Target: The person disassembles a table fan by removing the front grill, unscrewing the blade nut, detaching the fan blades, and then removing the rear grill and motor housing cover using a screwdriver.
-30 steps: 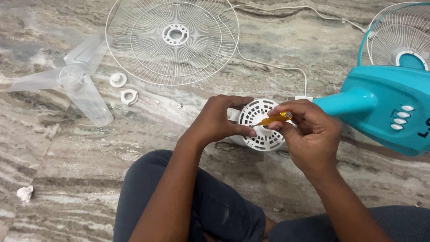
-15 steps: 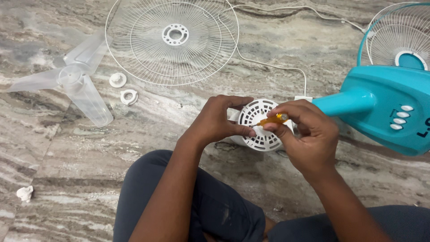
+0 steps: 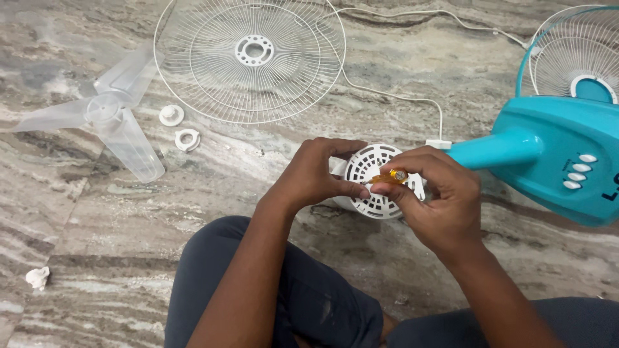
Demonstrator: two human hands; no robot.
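Grey-veined marble floor (image 3: 129,212) lies under me as I sit with my knees up. My left hand (image 3: 316,174) curls around the white vented motor cover (image 3: 377,193), thumb and forefinger pressed on its near edge. My right hand (image 3: 432,193) is closed around a small yellow screwdriver (image 3: 389,175), pinched between thumb and fingers, tip pointing at the cover's centre. Beyond my hands lies a white wire grille (image 3: 251,58); right of them, the teal fan base (image 3: 561,154).

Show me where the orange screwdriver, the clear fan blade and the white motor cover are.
orange screwdriver (image 3: 389,175), head view, on its handle.
clear fan blade (image 3: 103,108), head view, on its hub.
white motor cover (image 3: 374,205), head view, on its lower vented face.
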